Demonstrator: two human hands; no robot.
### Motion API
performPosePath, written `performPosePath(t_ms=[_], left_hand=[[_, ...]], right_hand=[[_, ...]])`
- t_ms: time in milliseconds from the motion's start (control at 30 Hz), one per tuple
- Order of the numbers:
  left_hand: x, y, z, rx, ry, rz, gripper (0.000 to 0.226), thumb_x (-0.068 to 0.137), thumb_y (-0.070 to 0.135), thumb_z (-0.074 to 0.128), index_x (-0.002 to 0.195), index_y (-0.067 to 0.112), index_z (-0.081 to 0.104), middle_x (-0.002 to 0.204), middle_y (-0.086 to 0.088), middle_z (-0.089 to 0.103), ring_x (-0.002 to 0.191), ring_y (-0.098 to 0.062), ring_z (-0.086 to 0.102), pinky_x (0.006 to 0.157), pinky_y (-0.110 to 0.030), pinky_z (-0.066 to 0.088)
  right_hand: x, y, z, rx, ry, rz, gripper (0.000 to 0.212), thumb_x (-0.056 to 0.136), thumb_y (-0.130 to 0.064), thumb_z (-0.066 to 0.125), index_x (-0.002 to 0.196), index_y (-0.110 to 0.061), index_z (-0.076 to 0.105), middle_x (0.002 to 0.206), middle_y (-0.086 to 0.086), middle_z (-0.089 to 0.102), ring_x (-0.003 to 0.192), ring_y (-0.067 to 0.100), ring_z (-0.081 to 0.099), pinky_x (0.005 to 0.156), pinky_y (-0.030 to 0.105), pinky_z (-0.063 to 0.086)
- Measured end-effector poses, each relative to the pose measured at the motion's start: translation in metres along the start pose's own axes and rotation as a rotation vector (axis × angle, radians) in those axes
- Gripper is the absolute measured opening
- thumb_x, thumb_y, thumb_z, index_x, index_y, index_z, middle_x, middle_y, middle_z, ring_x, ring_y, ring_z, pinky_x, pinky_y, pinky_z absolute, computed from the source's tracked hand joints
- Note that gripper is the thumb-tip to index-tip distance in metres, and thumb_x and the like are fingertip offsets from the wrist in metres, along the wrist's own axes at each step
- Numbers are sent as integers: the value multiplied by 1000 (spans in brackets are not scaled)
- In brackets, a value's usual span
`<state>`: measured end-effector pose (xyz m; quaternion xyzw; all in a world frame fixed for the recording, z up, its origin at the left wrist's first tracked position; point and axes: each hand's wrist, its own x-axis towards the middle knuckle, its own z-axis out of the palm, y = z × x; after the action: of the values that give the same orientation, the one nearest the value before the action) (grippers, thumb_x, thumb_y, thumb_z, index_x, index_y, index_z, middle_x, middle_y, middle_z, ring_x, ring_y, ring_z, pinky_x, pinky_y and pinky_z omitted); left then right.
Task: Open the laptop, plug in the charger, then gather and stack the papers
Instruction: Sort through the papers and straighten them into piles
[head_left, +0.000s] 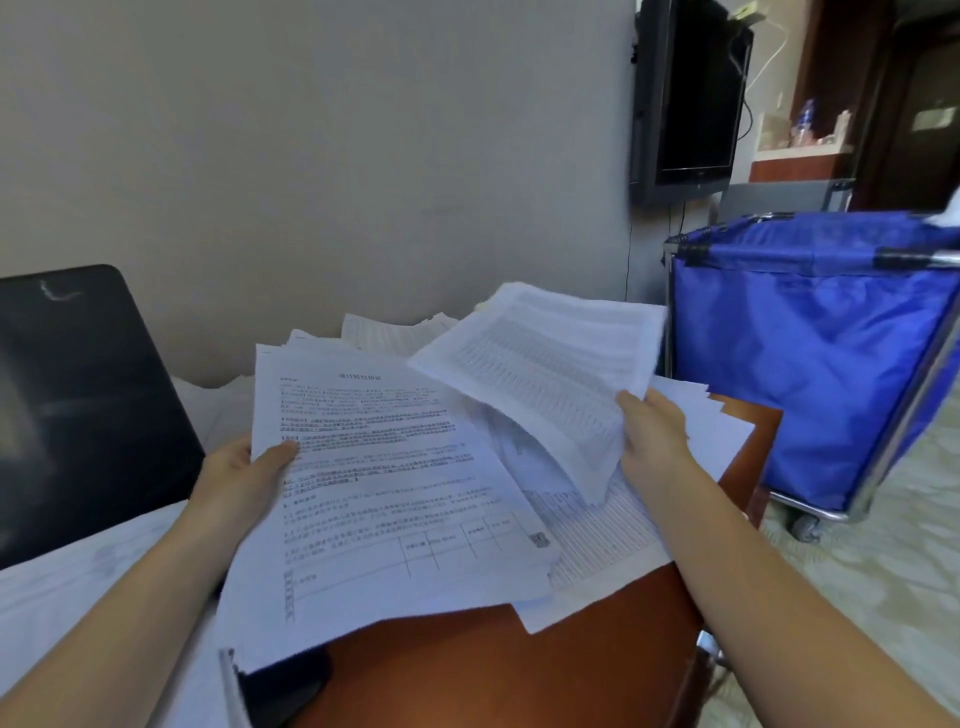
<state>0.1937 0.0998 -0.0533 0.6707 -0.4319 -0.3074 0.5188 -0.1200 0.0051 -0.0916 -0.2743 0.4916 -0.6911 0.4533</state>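
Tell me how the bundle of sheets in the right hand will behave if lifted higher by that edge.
Probably floppy: the bundle in the right hand droops and curls at its near corner. Likely light, since a one-edge pinch carries it. Its sheets look loose and fanned, so some may slip; the left hand grips another stack.

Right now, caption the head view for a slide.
Left hand and right hand each hold printed papers above a wooden table.

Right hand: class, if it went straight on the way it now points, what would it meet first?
Gripping a curled sheaf of papers, the right hand points forward and leftward. Going on, it would probably meet the printed stack held by the left hand first; depth is unclear.
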Motion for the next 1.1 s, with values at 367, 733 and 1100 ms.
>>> performPosePath(t_ms=[367, 733, 1100], left_hand=[[12, -4, 5, 134, -106, -30, 29, 98, 24, 47, 79, 9, 63, 81, -10, 65, 71, -25, 61, 62, -27, 43], [9, -5, 7, 243, -131, 90, 24, 95, 9, 52, 117, 3, 57, 101, -10, 62, 74, -16, 59, 60, -21, 42], [6, -3, -2, 83, 108, 154, 31, 93, 9, 55, 121, -2, 56, 117, -17, 61, 92, -25, 56, 81, -34, 43]], right_hand=[[-45, 11, 26, -549, -799, -145, 36, 94, -5, 53, 127, -20, 54, 116, -3, 66, 102, 13, 66, 85, 35, 55], [-44, 25, 33, -1138, -701, -644, 40, 95, -23, 52, 135, -23, 48, 128, 0, 54, 120, 21, 42, 103, 34, 31], [-32, 8, 17, -1421, -480, -404, 24, 82, -26, 57, 103, -15, 52, 103, 4, 57, 99, 28, 53, 74, 33, 40]])
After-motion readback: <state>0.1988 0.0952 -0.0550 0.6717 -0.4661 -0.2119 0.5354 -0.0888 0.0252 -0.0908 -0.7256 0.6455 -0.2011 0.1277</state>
